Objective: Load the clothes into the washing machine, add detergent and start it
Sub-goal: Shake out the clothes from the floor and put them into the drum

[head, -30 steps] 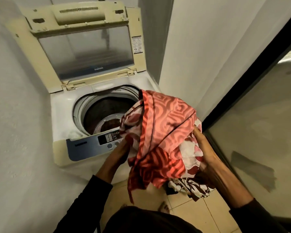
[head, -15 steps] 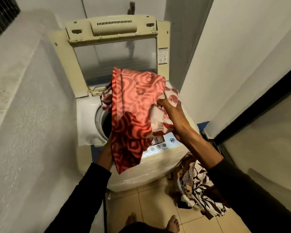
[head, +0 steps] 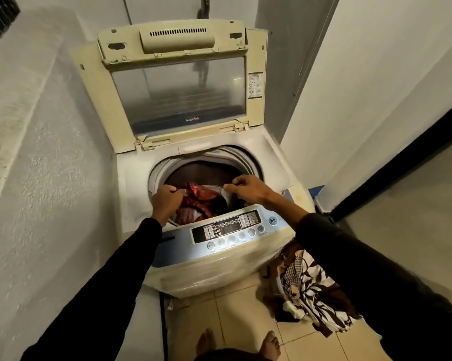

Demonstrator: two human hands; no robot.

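A top-loading washing machine (head: 269,149) stands with its lid (head: 178,82) raised. A red patterned cloth (head: 201,198) lies down inside the drum (head: 201,170). My left hand (head: 167,201) is curled at the drum's near left rim and grips the edge of the red cloth. My right hand (head: 248,190) hovers over the right side of the opening, fingers loosely bent, with nothing visible in it. The control panel (head: 227,227) with its buttons lies just under both wrists.
A basket of brown-and-white patterned clothes (head: 308,290) sits on the tiled floor (head: 235,316), right of the machine. A rough wall (head: 50,178) closes in on the left, and a white wall (head: 363,87) with a dark door frame on the right. My bare feet (head: 269,345) show below.
The red cloth, held up in both hands in front of the machine before, has gone down into the drum. My hands have followed it to the drum opening.
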